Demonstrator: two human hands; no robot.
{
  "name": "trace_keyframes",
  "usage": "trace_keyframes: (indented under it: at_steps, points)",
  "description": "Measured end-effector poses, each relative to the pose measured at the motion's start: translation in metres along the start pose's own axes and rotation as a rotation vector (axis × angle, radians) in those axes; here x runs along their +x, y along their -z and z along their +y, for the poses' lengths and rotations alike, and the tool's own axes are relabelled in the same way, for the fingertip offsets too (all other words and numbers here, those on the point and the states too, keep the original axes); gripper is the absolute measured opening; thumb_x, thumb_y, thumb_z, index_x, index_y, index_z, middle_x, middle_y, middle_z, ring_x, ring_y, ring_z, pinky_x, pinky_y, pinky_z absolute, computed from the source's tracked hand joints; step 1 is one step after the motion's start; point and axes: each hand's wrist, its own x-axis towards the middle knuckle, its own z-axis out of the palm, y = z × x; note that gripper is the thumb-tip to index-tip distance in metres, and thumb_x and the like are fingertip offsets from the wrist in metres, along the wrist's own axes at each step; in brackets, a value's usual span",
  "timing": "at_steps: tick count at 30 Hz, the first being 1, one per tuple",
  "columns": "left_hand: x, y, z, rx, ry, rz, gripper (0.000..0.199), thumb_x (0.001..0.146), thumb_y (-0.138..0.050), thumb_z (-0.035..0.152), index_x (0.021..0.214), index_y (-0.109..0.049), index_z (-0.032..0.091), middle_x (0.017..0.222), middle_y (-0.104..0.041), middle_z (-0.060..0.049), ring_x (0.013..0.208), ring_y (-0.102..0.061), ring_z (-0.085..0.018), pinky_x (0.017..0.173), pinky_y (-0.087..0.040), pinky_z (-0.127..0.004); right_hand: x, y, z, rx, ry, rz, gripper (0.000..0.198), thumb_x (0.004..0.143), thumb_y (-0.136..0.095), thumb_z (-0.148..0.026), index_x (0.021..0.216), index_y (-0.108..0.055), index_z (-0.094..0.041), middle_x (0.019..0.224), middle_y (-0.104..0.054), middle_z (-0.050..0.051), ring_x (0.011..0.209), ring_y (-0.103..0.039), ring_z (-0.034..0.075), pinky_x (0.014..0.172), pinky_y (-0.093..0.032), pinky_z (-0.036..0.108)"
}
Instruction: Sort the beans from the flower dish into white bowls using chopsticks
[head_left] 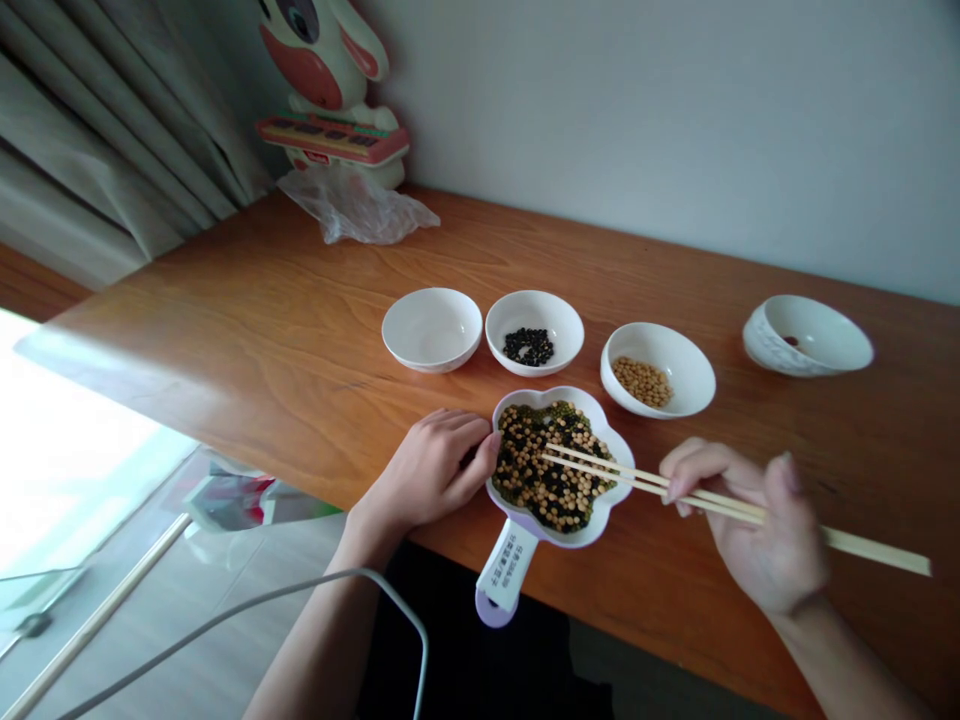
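Observation:
A white flower-shaped dish (pixel 617 446) with a lilac underside and a labelled handle lies at the table's front edge. In it is a mix of beans (pixel 551 480): tan, black and small green ones. My left hand (pixel 431 465) rests on the table at the dish's left side, fingers curled and thumb on the rim. With closed fingers, my right hand (pixel 757 520) holds a pair of light wooden chopsticks (pixel 649 480). Their tips are among the beans near the dish's middle; whether a bean is between them I cannot tell.
Behind the dish stand a bare white bowl (pixel 433 330), a bowl (pixel 566 320) with black beans and a bowl (pixel 694 385) with tan beans. Farther right, a patterned bowl (pixel 765 340) holds a little something brown. A plastic bag (pixel 360 205) and toy keyboard (pixel 337 140) sit back left.

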Motion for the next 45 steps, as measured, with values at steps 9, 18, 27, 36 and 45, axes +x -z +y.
trace_keyframes:
  at_steps: [9, 18, 27, 36, 45]
  points:
    - [0.001, 0.000, 0.000, 0.022, -0.006, 0.002, 0.038, 0.110, -0.038, 0.032, 0.076, -0.050, 0.021, 0.074, -0.059, -0.001, 0.067, -0.052, -0.016, 0.073, -0.041, -0.031, -0.011, -0.015, 0.016, -0.083, 0.084, -0.129, 0.061, 0.109, -0.027, -0.057, 0.088, -0.076, -0.027, 0.084, -0.069, 0.008, 0.080, -0.063, 0.026, 0.069, -0.050, 0.039]
    - [0.001, 0.000, 0.001, 0.011, -0.013, -0.002, 0.038, 0.111, -0.037, 0.032, 0.077, -0.048, 0.021, 0.075, -0.058, 0.000, 0.068, -0.052, -0.016, 0.076, -0.042, -0.032, -0.011, -0.017, 0.021, -0.116, 0.139, -0.156, 0.060, 0.109, -0.025, -0.055, 0.089, -0.075, -0.028, 0.083, -0.069, 0.007, 0.078, -0.063, 0.025, 0.070, -0.048, 0.040]
    - [0.001, 0.001, 0.001, 0.015, -0.011, -0.001, 0.037, 0.111, -0.036, 0.032, 0.077, -0.047, 0.021, 0.075, -0.058, -0.001, 0.068, -0.052, -0.016, 0.075, -0.041, -0.032, -0.010, -0.019, 0.021, -0.101, 0.156, -0.139, 0.062, 0.109, -0.027, -0.054, 0.084, -0.076, -0.027, 0.079, -0.070, 0.007, 0.074, -0.063, 0.024, 0.067, -0.048, 0.039]
    - [0.000, -0.001, 0.000, 0.007, -0.012, 0.002, 0.037, 0.111, -0.037, 0.032, 0.077, -0.048, 0.021, 0.075, -0.058, -0.001, 0.068, -0.052, -0.016, 0.076, -0.041, -0.032, -0.011, -0.019, 0.023, -0.075, 0.141, -0.097, 0.064, 0.111, -0.026, -0.050, 0.082, -0.078, -0.025, 0.077, -0.069, 0.007, 0.072, -0.060, 0.022, 0.063, -0.047, 0.036]
    - [0.001, 0.001, -0.001, 0.003, -0.019, 0.004, 0.037, 0.111, -0.036, 0.033, 0.078, -0.046, 0.021, 0.075, -0.059, -0.001, 0.069, -0.052, -0.017, 0.076, -0.041, -0.032, -0.008, -0.019, 0.020, -0.045, 0.142, -0.125, 0.067, 0.110, -0.025, -0.055, 0.084, -0.077, -0.024, 0.078, -0.069, 0.005, 0.071, -0.059, 0.019, 0.062, -0.046, 0.033]
